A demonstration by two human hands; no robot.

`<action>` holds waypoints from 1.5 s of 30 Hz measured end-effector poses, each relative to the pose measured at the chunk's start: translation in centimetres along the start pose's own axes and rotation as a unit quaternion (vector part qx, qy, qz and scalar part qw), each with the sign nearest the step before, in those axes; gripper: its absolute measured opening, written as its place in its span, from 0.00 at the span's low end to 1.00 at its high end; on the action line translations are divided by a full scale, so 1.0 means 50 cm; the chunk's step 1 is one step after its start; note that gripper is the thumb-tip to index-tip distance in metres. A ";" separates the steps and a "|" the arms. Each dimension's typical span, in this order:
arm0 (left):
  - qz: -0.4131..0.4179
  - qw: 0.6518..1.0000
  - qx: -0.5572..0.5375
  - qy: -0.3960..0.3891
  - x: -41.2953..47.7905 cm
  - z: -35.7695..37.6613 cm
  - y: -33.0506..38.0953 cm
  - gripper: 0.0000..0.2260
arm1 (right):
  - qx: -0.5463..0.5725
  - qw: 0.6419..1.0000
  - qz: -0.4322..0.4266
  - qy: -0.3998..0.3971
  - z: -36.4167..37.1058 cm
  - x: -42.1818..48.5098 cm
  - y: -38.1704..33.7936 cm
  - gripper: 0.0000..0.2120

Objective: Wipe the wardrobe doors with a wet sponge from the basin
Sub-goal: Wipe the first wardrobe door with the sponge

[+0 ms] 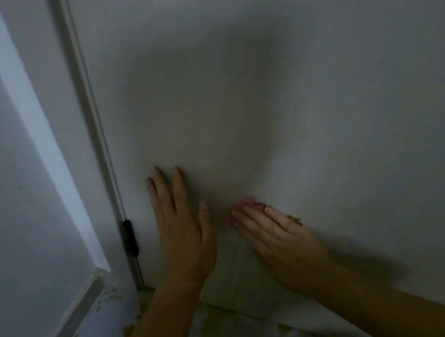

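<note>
We find the left hand (181,233) released, flat against the door (316,76) at lower centre. The right hand (278,240) presses the sponge (243,204) with straight fingers. Risk: the ungripped sponge slips out.

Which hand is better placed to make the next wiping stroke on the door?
Right. The right hand presses the pink sponge flat against the wardrobe door; the left hand only rests open-palmed on the door beside it, with no sponge.
</note>
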State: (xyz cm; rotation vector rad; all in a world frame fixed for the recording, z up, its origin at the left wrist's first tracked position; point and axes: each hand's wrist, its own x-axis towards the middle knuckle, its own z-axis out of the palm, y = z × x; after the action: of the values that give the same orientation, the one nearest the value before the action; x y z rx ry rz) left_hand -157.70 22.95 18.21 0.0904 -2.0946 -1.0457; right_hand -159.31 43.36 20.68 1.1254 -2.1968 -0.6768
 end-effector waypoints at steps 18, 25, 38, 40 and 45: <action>-0.117 0.992 -0.037 -0.005 -0.013 -0.101 -0.124 0.28 | -0.097 0.986 -0.126 0.050 -0.068 0.297 -0.039 0.38; -0.045 0.994 -0.099 0.004 -0.013 -0.056 -0.040 0.28 | 0.026 0.986 -0.141 0.080 -0.123 0.216 0.055 0.28; -0.111 0.989 -0.043 0.089 0.039 0.056 -0.072 0.31 | -0.101 0.987 -0.115 0.037 -0.097 0.155 0.089 0.33; -0.183 0.979 -0.048 0.070 -0.004 0.062 -0.102 0.31 | -0.112 0.987 -0.115 0.028 -0.103 0.153 0.087 0.34; -0.288 0.953 0.049 0.073 -0.032 0.085 -0.095 0.29 | -0.113 0.986 -0.115 0.031 -0.103 0.155 0.086 0.35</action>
State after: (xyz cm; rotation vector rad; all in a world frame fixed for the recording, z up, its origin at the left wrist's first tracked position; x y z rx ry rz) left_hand -160.65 23.18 12.35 0.8463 -2.0243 -1.2181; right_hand -161.86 38.17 29.14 1.2711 -1.8995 -0.9504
